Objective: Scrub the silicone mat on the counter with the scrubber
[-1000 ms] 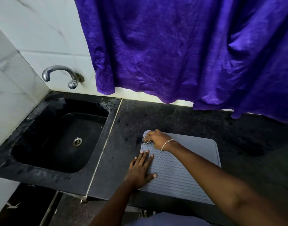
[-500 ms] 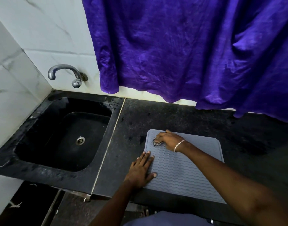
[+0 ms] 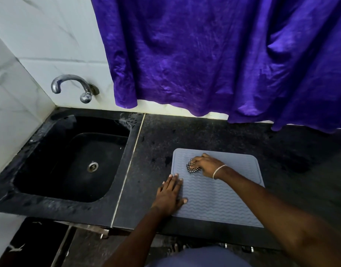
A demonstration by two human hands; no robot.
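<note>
My right hand (image 3: 208, 166), fingers clamped on the scrubber (image 3: 192, 168), sits far-left on the mat (image 3: 223, 201), which mostly stretches toward the tabletop's (image 3: 204, 135) near edge, left hand (image 3: 169, 195) flat, pinning it.

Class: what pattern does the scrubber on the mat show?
Black-and-white check; the scrubber shows best in the head view, held in the right hand.

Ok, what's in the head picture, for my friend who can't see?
A person's right hand holds a checkered scrubber against a grey mat on a dark counter, the left hand flat on the mat's edge. A black sink, tap and purple curtain are nearby.
</note>
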